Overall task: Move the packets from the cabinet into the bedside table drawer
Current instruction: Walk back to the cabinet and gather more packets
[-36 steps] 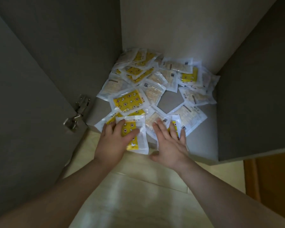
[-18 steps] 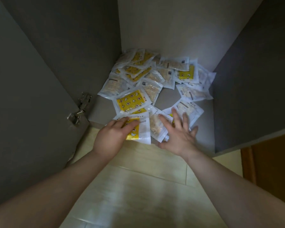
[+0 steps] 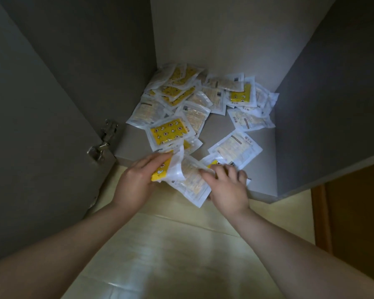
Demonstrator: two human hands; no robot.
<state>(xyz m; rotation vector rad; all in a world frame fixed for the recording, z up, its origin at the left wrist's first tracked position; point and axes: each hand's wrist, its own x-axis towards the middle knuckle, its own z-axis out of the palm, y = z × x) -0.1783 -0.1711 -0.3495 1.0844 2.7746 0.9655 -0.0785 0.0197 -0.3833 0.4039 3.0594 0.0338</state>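
Two bare forearms reached out over a pale, glossy tiled floor whose seams ran slantwise. At the cabinet's front lip, the left hand was curled around a yellow-printed packet, thumb beneath and fingers over its crinkled clear edge. The right hand lay knuckles up with its fingers bent down onto a pale beige packet, which jutted past the shelf edge; whether it truly gripped the film I could not tell.

Behind them, the smooth grey cabinet floor carried a loose heap of flat, rectangular sachets, all shiny transparent film with wide sealed borders. Some showed bright yellow cards with small flower and moon figures, others a dull beige filling. They overlapped in a ring, thickest toward the back-left corner, with a bare patch of shelf in the middle.

A metal hinge sat on the open left door. The matte back wall looked lighter than the sides. Orange-brown wood stood at the right.
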